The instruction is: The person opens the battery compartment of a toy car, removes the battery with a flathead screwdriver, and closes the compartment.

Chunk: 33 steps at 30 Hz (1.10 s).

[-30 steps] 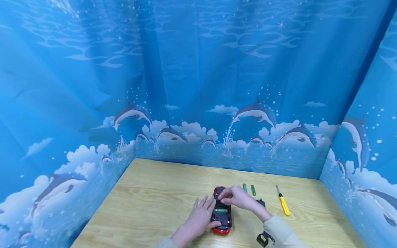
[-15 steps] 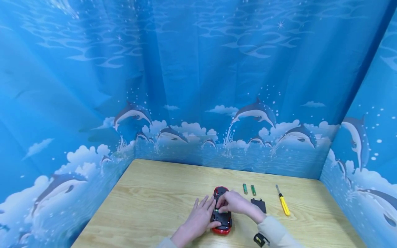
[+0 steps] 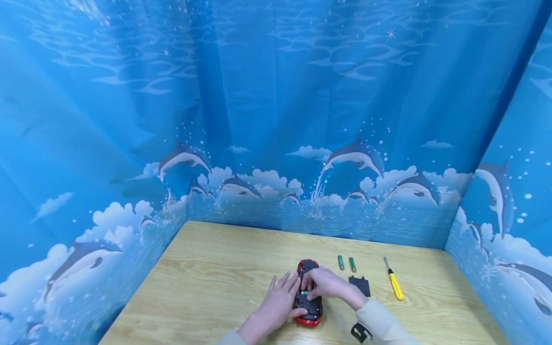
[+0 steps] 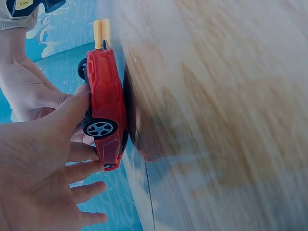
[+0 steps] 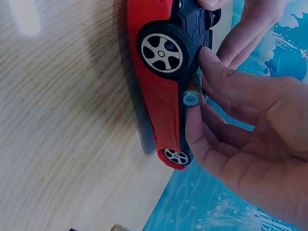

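Observation:
A red toy car (image 3: 309, 318) lies upside down on the table, its black underside facing up. My left hand (image 3: 278, 301) rests along its left side with straight, spread fingers. The left thumb (image 4: 72, 108) presses on the car's edge near a wheel, as the left wrist view shows. With curled fingers my right hand (image 3: 324, 281) pinches a green battery (image 5: 191, 98) at the middle of the underside. In the right wrist view the battery's flat metal end sticks out between thumb and fingers. How deep it sits in the car is hidden by the fingers.
Two green batteries, a left one (image 3: 341, 262) and a right one (image 3: 352, 264), lie right of the car. Near them are a black plastic cover (image 3: 360, 285) and a yellow-handled screwdriver (image 3: 393, 280). A blue dolphin-print curtain (image 3: 276, 120) surrounds the wooden table (image 3: 207, 268).
My right hand has moved from the car's far end toward the middle of its underside, onto the green battery there. The left hand has kept its place on the car.

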{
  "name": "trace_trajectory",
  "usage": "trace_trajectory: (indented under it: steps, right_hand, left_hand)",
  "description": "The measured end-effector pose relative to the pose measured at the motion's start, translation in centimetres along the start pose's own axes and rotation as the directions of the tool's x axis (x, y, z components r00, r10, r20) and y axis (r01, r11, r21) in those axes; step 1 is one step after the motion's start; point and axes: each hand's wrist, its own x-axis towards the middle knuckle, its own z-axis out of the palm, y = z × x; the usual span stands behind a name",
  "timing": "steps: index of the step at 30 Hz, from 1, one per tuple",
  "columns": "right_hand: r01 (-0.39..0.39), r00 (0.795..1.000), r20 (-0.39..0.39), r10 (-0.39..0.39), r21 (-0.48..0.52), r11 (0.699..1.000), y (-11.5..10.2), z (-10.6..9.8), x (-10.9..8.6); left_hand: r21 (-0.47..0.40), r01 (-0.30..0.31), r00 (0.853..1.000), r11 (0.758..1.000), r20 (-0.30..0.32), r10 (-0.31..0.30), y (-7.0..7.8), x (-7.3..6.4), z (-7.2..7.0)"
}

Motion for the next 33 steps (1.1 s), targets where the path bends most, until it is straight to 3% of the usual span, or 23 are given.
trace_trajectory:
  steps: [9,14,21,26,33]
  right_hand:
    - [-0.016,1.0,0.026,0.016,0.012,1.0,0.1,-0.3,-0.1]
    - [0.024,0.999,0.029,-0.027,0.088,0.996,0.3,-0.7,-0.5]
    - [0.095,0.995,-0.058,-0.084,0.204,0.974,1.0,-1.3,-1.0]
    - [0.096,0.991,-0.123,-0.059,0.322,0.942,1.7,-1.6,-1.3]
    - [0.037,0.977,-0.201,0.07,0.483,0.875,2.9,-2.1,-1.5]
  left_hand:
    - [0.012,-0.002,1.0,1.0,0.003,0.002,0.1,0.0,-0.3]
    - [0.015,0.004,1.0,1.0,0.014,-0.004,0.1,0.0,-0.3]
    - [0.017,-0.005,1.0,1.0,-0.007,0.005,0.1,-0.1,-0.1]
    - [0.032,-0.018,0.999,0.999,-0.034,0.019,0.0,-0.1,-0.1]
    - [0.023,-0.008,0.999,1.0,-0.032,0.009,0.2,-0.2,-0.2]
